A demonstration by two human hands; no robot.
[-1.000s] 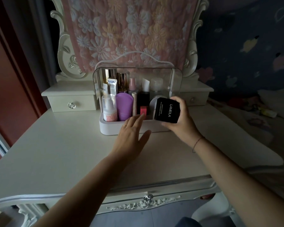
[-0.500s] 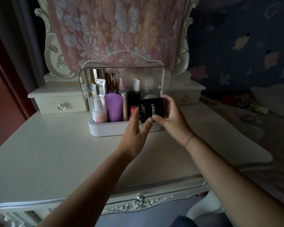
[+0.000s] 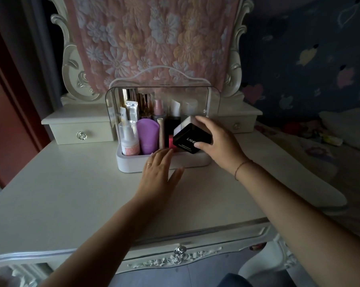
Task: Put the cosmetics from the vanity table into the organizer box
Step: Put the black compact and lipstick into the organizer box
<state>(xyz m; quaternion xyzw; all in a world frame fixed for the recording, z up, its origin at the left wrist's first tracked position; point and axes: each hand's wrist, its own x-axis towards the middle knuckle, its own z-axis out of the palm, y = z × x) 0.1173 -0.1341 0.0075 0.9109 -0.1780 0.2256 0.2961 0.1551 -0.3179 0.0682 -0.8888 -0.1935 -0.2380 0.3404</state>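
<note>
Tilted now, black compact [image 3: 190, 139] in right hand [image 3: 220, 141] fingers crosses organizer box [image 3: 133, 162] rim; left hand [image 3: 158, 177] spread.

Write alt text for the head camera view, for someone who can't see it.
A person's right hand tilts a black compact into the right end of a white organizer box already full of cosmetics. The left hand lies open against the box's front, on a cream vanity table.

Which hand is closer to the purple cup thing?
Left. The left hand lies flat just in front of the purple cup; the right hand is off to its right, holding the black box.
</note>
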